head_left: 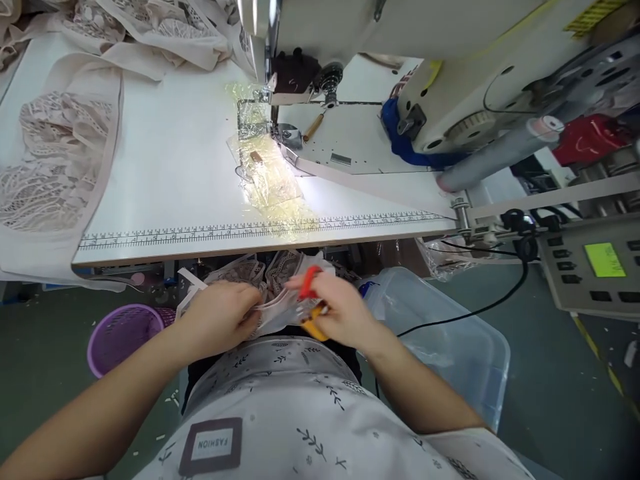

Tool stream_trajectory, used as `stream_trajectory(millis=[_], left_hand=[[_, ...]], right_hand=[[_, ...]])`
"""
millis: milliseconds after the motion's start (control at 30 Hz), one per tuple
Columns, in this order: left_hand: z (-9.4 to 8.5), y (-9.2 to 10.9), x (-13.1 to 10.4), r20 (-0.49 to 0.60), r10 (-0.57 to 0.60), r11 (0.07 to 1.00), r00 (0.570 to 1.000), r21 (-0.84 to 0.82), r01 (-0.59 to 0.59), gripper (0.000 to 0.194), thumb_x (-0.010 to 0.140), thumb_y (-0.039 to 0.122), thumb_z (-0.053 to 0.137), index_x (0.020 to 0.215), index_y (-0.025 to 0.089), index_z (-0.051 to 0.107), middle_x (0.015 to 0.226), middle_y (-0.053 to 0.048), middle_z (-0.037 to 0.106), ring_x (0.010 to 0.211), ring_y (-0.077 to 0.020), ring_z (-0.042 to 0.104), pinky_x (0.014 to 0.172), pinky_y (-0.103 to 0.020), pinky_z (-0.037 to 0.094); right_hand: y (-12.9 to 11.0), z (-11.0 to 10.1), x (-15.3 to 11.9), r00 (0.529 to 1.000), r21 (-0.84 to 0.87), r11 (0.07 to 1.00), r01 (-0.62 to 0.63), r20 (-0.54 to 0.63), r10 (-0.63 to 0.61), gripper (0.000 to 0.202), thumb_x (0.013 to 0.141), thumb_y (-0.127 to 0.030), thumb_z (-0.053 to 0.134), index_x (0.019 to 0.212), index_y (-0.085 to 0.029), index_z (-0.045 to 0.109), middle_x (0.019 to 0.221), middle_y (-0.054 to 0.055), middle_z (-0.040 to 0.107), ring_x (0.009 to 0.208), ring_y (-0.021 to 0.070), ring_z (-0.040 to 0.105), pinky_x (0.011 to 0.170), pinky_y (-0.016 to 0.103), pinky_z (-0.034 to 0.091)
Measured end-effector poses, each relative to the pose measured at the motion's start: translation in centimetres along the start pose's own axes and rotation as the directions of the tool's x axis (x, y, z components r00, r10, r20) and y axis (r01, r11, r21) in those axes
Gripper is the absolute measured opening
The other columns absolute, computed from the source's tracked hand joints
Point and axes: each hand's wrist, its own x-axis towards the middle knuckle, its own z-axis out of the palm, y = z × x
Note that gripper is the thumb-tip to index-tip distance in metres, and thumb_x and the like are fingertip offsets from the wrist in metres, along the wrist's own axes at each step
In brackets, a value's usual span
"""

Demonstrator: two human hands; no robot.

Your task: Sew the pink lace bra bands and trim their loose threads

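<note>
My left hand (223,315) is closed on the edge of a pale lace garment (285,272) gathered in my lap below the table edge. In my right hand (345,310) is a pair of scissors (311,283) with a red loop and a yellow-orange loop, slightly blurred. The scissors lie close over the garment's right part, and their blades are hard to make out. Part of the garment is hidden behind my left hand and under the table. A white strap end (193,279) sticks out at its left.
A sewing machine (330,33) stands on the white table (170,167), which has a ruler strip (250,230) along its front edge. More lace pieces (60,160) lie at left. Below are a purple basket (125,333) and a clear plastic bin (450,327). A control panel (595,260) is at right.
</note>
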Motion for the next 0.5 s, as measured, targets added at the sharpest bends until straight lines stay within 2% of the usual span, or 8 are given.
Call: stream_trajectory(millis=[67, 200, 267, 367, 500], left_hand=[[0.0, 0.0, 0.1, 0.017, 0.002, 1.0, 1.0, 0.0, -0.002, 0.014, 0.08, 0.031, 0.045, 0.074, 0.02, 0.053, 0.069, -0.003, 0.062, 0.064, -0.0207, 0.059, 0.054, -0.029, 0.036], [0.0, -0.3, 0.1, 0.046, -0.074, 0.996, 0.996, -0.042, 0.076, 0.015, 0.08, 0.028, 0.044, 0.068, 0.021, 0.049, 0.065, -0.002, 0.059, 0.057, -0.0184, 0.056, 0.048, -0.027, 0.03], [0.0, -0.4, 0.1, 0.058, -0.084, 0.992, 0.995, -0.092, 0.089, 0.02, 0.084, 0.029, 0.041, 0.068, 0.021, 0.049, 0.064, -0.001, 0.058, 0.056, -0.0172, 0.055, 0.048, -0.026, 0.029], [-0.2, -0.6, 0.0, 0.075, -0.017, 0.991, 0.997, -0.131, 0.026, 0.025, 0.089, 0.031, 0.038, 0.072, 0.02, 0.054, 0.069, -0.002, 0.061, 0.06, -0.0171, 0.057, 0.054, -0.026, 0.034], [-0.7, -1.4, -0.8, 0.088, 0.06, 0.998, 0.994, -0.037, -0.057, 0.023, 0.087, 0.025, 0.041, 0.08, 0.02, 0.062, 0.078, -0.005, 0.065, 0.072, -0.0206, 0.06, 0.066, -0.031, 0.037]], right_hand=[[-0.3, 1.7, 1.5, 0.991, -0.005, 0.998, 0.057, 0.122, -0.056, 0.011, 0.07, -0.013, 0.057, 0.077, -0.021, 0.055, 0.08, 0.005, 0.064, 0.079, 0.0206, 0.06, 0.073, 0.032, 0.048], [0.3, 3.7, 3.2, 0.98, -0.023, 0.999, -0.029, 0.196, 0.033, 0.023, 0.061, -0.009, 0.06, 0.067, -0.022, 0.041, 0.07, 0.001, 0.056, 0.068, 0.017, 0.054, 0.062, 0.027, 0.044], [0.6, 3.9, 3.4, 0.971, 0.07, 0.994, -0.079, 0.231, 0.061, 0.027, 0.06, -0.007, 0.059, 0.066, -0.022, 0.037, 0.07, -0.001, 0.054, 0.067, 0.0143, 0.052, 0.06, 0.024, 0.042], [0.8, 3.8, 3.4, 0.96, 0.197, 0.97, -0.142, 0.268, 0.086, 0.028, 0.061, -0.007, 0.058, 0.066, -0.022, 0.035, 0.069, -0.003, 0.051, 0.063, 0.0115, 0.049, 0.056, 0.02, 0.04], [0.9, 3.5, 3.1, 0.961, 0.25, 0.954, -0.168, 0.256, 0.103, 0.024, 0.061, -0.008, 0.058, 0.067, -0.021, 0.038, 0.068, -0.003, 0.049, 0.061, 0.0104, 0.047, 0.053, 0.019, 0.038]])
